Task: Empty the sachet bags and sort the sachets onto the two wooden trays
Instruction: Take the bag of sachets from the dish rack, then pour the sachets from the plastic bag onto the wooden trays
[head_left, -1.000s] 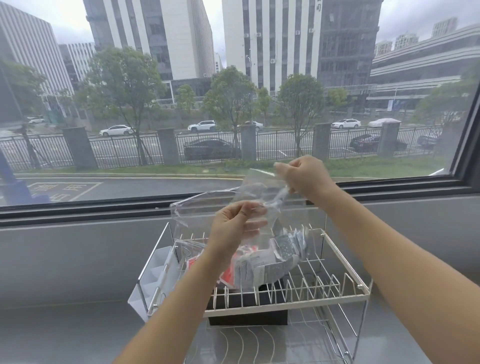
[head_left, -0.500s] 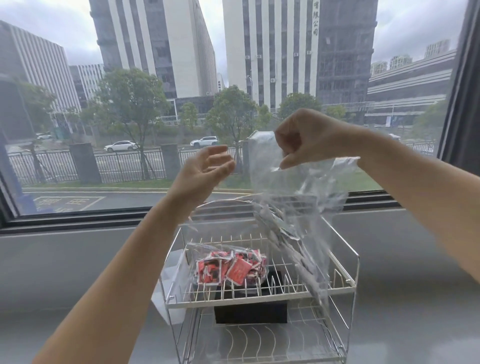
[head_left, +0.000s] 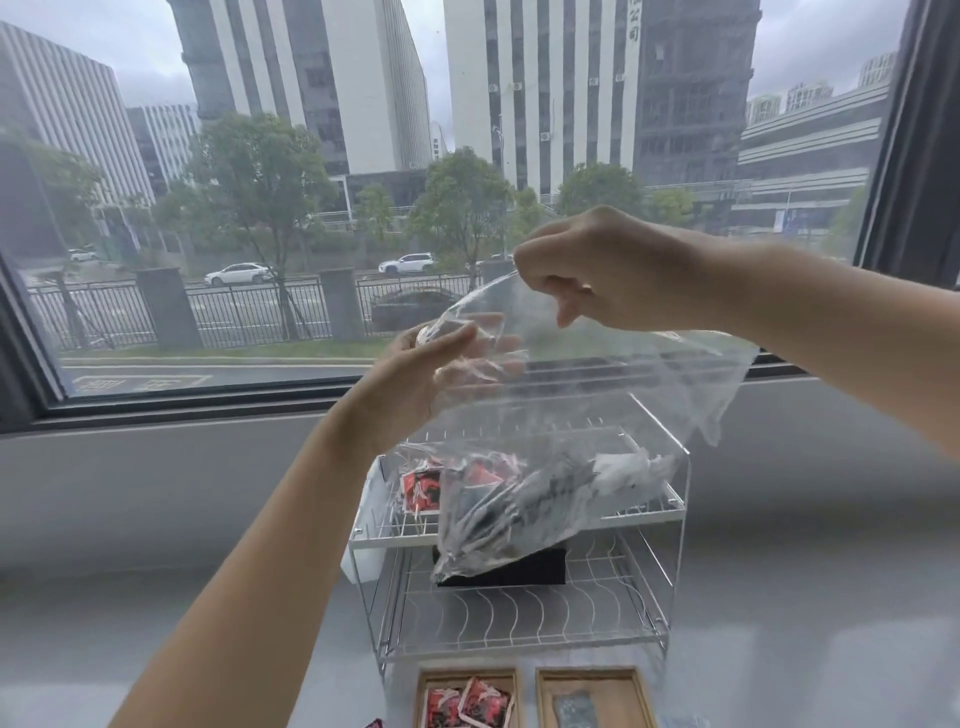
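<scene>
The right hand (head_left: 608, 270) is raised in front of the window (head_left: 311, 182), its fingers curled tight and pinching the top edge of a clear plastic bag (head_left: 597, 395). The bag hangs slack below the fist and slants down to the left, with grey sachets (head_left: 519, 512) bunched in its low end over the wire rack (head_left: 519, 597). The left hand (head_left: 431, 379) is at the bag's upper left corner, fingers loosely bent and gripping the film. A 2nd bag of red sachets (head_left: 423, 488) lies on the rack's top shelf. On the bench (head_left: 130, 623), 2 wooden trays sit side by side: the left tray (head_left: 423, 680) holds red sachets, the right tray (head_left: 641, 691) 1 grey sachet. Printing on the sachets is too blurred to read.
</scene>
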